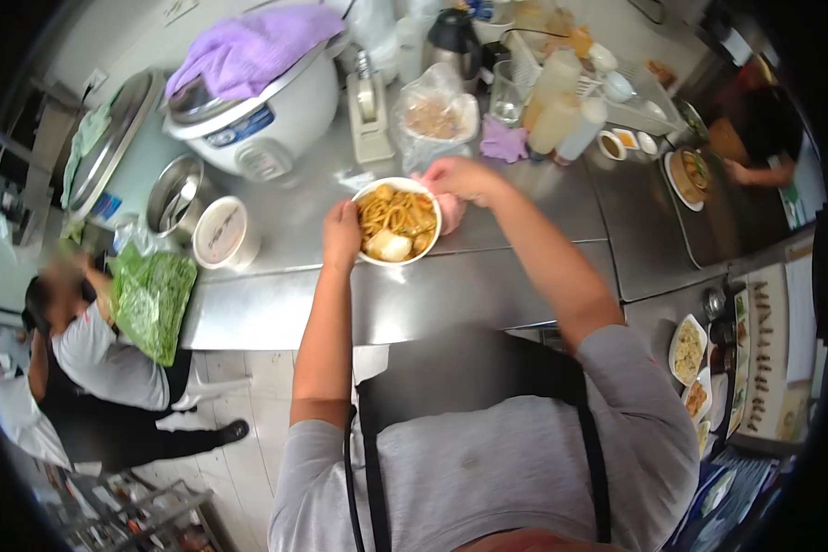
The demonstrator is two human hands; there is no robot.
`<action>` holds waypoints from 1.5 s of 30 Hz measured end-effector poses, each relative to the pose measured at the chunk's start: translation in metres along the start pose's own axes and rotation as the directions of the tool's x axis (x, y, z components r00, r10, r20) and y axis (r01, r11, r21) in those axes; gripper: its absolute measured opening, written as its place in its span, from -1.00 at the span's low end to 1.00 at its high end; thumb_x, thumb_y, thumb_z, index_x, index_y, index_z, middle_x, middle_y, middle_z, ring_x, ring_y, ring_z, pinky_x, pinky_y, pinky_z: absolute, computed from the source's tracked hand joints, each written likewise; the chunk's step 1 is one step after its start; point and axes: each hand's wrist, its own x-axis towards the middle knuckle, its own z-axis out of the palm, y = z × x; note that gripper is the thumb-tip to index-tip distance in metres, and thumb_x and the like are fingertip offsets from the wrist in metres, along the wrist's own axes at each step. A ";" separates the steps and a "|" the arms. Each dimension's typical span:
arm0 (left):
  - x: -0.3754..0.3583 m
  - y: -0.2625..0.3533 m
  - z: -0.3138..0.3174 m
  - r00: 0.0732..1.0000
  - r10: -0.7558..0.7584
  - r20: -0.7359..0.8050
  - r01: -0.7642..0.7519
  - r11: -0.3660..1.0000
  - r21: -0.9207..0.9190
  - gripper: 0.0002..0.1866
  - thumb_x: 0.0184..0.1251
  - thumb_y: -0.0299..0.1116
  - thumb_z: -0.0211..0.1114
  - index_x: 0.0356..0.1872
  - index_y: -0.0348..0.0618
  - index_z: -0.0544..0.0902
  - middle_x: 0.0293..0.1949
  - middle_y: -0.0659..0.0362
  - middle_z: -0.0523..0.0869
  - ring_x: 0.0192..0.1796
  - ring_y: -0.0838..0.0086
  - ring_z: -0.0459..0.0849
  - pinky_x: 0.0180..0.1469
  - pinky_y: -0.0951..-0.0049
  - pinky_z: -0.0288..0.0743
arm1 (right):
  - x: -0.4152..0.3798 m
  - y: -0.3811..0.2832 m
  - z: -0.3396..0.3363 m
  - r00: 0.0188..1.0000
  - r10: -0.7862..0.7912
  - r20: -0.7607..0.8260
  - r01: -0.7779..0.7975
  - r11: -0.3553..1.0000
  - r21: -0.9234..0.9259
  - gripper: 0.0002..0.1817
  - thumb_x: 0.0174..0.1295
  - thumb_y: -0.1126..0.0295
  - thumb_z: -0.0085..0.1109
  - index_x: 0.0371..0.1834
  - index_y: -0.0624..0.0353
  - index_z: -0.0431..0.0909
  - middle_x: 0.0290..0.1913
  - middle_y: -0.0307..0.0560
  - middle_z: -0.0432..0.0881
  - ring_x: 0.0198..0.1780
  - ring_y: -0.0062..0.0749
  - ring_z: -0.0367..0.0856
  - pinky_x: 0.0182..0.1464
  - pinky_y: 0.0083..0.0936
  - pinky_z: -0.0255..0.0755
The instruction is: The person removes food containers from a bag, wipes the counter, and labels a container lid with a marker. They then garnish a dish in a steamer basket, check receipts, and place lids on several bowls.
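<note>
A white round bowl [396,221] of noodles in brown sauce, with a pale piece at its lower part, stands on the steel counter [294,221]. My left hand [341,235] is at the bowl's left rim, fingers bent against it. At the upper right rim, my right hand [460,179] has its fingers pinched together over a pink cloth [450,213]; whether they grip the cloth or the rim cannot be made out. The cloth lies against the bowl's right side.
A lidded tub [225,233], a steel pot [177,193] and a large cooker [276,120] stand left. Behind are a tape dispenser [368,120], a bagged container [435,115], a purple cloth [503,140] and bottles [554,110]. People are at far left and upper right.
</note>
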 end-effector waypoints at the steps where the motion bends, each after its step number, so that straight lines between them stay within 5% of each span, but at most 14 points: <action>1: 0.001 0.004 0.003 1.000 0.015 0.003 -0.015 0.999 0.043 -0.71 0.22 -0.35 -0.11 -0.28 -0.40 0.49 -0.38 0.07 0.57 -0.34 0.47 0.48 -0.23 0.49 0.34 | -0.001 0.004 0.001 1.000 -0.002 -0.009 0.003 0.998 0.065 -0.79 -0.07 0.40 0.16 -0.35 0.23 0.50 -0.38 -0.16 0.54 -0.34 -0.58 0.45 -0.30 -0.61 0.34; 5: 0.001 0.002 0.010 0.994 -0.097 -0.045 0.086 0.973 -0.213 -0.73 0.20 -0.37 -0.10 -0.27 -0.39 0.47 -0.38 0.14 0.54 -0.34 0.50 0.47 -0.26 0.53 0.34 | -0.032 0.005 0.020 0.988 -0.049 -0.143 0.066 0.991 0.113 -0.86 0.01 0.47 0.09 -0.35 0.26 0.50 -0.41 -0.21 0.54 -0.41 -0.65 0.43 -0.35 -0.66 0.33; 10: -0.007 -0.001 0.012 0.992 -0.059 -0.115 0.044 0.990 -0.132 -0.72 0.20 -0.36 -0.08 -0.26 -0.39 0.47 -0.36 0.12 0.54 -0.32 0.49 0.47 -0.23 0.53 0.34 | -0.072 0.036 0.049 0.910 -0.284 -0.302 0.289 0.957 -0.029 -0.87 0.03 0.46 0.08 -0.39 0.29 0.49 -0.46 -0.18 0.53 -0.45 -0.65 0.44 -0.42 -0.69 0.33; 11: -0.004 -0.003 0.012 0.994 -0.024 -0.111 0.013 0.995 -0.100 -0.72 0.20 -0.36 -0.08 -0.26 -0.39 0.47 -0.36 0.12 0.54 -0.32 0.49 0.47 -0.23 0.53 0.34 | -0.080 0.034 0.046 0.957 -0.080 -0.279 0.156 0.952 0.263 -0.87 0.01 0.46 0.09 -0.38 0.26 0.49 -0.46 -0.18 0.52 -0.47 -0.63 0.43 -0.43 -0.68 0.33; 14: -0.009 0.000 0.015 0.996 0.030 -0.085 -0.028 0.999 0.030 -0.72 0.23 -0.34 -0.11 -0.27 -0.36 0.49 -0.36 0.06 0.55 -0.30 0.43 0.48 -0.20 0.47 0.34 | -0.073 0.038 0.023 0.963 0.053 -0.265 0.083 0.875 0.477 -0.86 0.02 0.45 0.08 -0.34 0.24 0.49 -0.44 -0.19 0.52 -0.47 -0.63 0.43 -0.42 -0.68 0.33; 20: 0.000 -0.021 0.024 0.994 -0.029 -0.105 0.002 0.967 -0.254 -0.75 0.23 -0.35 -0.13 -0.32 -0.33 0.45 -0.39 0.14 0.52 -0.34 0.48 0.45 -0.22 0.49 0.34 | -0.049 0.058 0.049 0.948 -0.018 -0.318 0.187 0.839 0.511 -0.88 0.05 0.42 0.08 -0.36 0.20 0.49 -0.46 -0.22 0.51 -0.43 -0.64 0.41 -0.39 -0.66 0.33; 23: -0.017 -0.015 0.032 0.990 -0.068 -0.127 0.021 0.939 -0.342 -0.76 0.24 -0.34 -0.15 -0.30 -0.31 0.41 -0.39 0.16 0.50 -0.34 0.49 0.44 -0.24 0.49 0.34 | -0.076 0.057 0.069 0.807 -0.273 -0.524 0.258 0.961 -0.103 -0.89 0.05 0.40 0.09 -0.44 0.21 0.48 -0.47 -0.22 0.52 -0.42 -0.64 0.41 -0.37 -0.61 0.33; 25: -0.042 -0.015 0.040 0.992 -0.040 -0.123 -0.013 0.915 -0.403 -0.73 0.24 -0.25 -0.16 -0.28 -0.23 0.40 -0.33 0.14 0.50 -0.32 0.50 0.44 -0.27 0.48 0.35 | -0.097 0.033 0.068 0.735 -0.325 -0.596 0.241 0.946 -0.218 -0.88 0.05 0.38 0.09 -0.49 0.21 0.46 -0.47 -0.22 0.52 -0.43 -0.63 0.41 -0.36 -0.58 0.34; 27: -0.053 0.008 0.033 0.959 -0.263 0.108 0.284 0.874 -0.395 -0.72 0.22 -0.18 -0.14 -0.31 -0.16 0.41 -0.37 0.16 0.50 -0.34 0.51 0.45 -0.33 0.50 0.35 | -0.063 0.075 0.038 0.836 -0.324 -0.442 0.413 0.903 0.120 -0.83 0.04 0.34 0.12 -0.52 0.21 0.44 -0.48 -0.20 0.53 -0.46 -0.60 0.41 -0.38 -0.55 0.35; 28: -0.061 0.011 0.024 0.895 -0.396 0.206 0.445 0.821 -0.356 -0.72 0.21 -0.14 -0.13 -0.33 -0.13 0.41 -0.39 0.17 0.50 -0.35 0.52 0.45 -0.35 0.51 0.35 | -0.054 0.076 0.021 0.931 -0.168 -0.325 0.245 0.947 0.210 -0.81 0.03 0.31 0.14 -0.50 0.20 0.44 -0.49 -0.17 0.53 -0.47 -0.59 0.41 -0.40 -0.53 0.36; 32: 0.000 0.004 0.023 0.944 -0.056 0.325 0.067 0.997 -0.023 -0.63 0.16 -0.03 -0.05 -0.20 -0.08 0.46 -0.44 0.26 0.47 -0.39 0.58 0.40 -0.33 0.56 0.30 | -0.058 0.008 -0.010 0.977 0.126 -0.169 -0.141 0.987 -0.081 -0.80 -0.02 0.28 0.20 -0.45 0.13 0.44 -0.50 -0.16 0.52 -0.44 -0.52 0.46 -0.41 -0.49 0.39; 39: 0.029 0.028 0.061 0.669 -0.031 0.743 0.187 0.974 -0.127 -0.71 0.21 -0.38 -0.02 -0.09 -0.30 0.44 -0.20 0.14 0.56 -0.16 0.51 0.52 -0.05 0.53 0.36 | -0.031 0.003 -0.018 0.991 -0.131 0.010 0.127 0.944 -0.305 -0.86 -0.02 0.42 0.11 -0.40 0.22 0.53 -0.42 -0.21 0.57 -0.36 -0.61 0.48 -0.30 -0.62 0.36; 42: 0.012 0.031 0.063 0.704 -0.042 0.708 0.309 0.917 -0.252 -0.74 0.21 -0.37 -0.03 -0.13 -0.29 0.47 -0.29 0.17 0.58 -0.29 0.56 0.53 -0.20 0.59 0.40 | -0.047 0.008 -0.023 0.987 -0.160 0.017 0.158 0.944 -0.289 -0.87 -0.02 0.45 0.08 -0.39 0.24 0.52 -0.39 -0.20 0.57 -0.34 -0.62 0.47 -0.27 -0.63 0.35; 45: 0.011 0.035 0.066 0.778 -0.061 0.625 0.049 0.998 0.037 -0.76 0.22 -0.37 -0.02 -0.21 -0.29 0.51 -0.43 0.23 0.58 -0.43 0.63 0.50 -0.36 0.63 0.39 | -0.063 0.019 -0.039 0.996 -0.079 -0.040 0.071 0.984 -0.160 -0.87 0.00 0.47 0.07 -0.38 0.26 0.51 -0.36 -0.20 0.56 -0.33 -0.63 0.46 -0.27 -0.66 0.35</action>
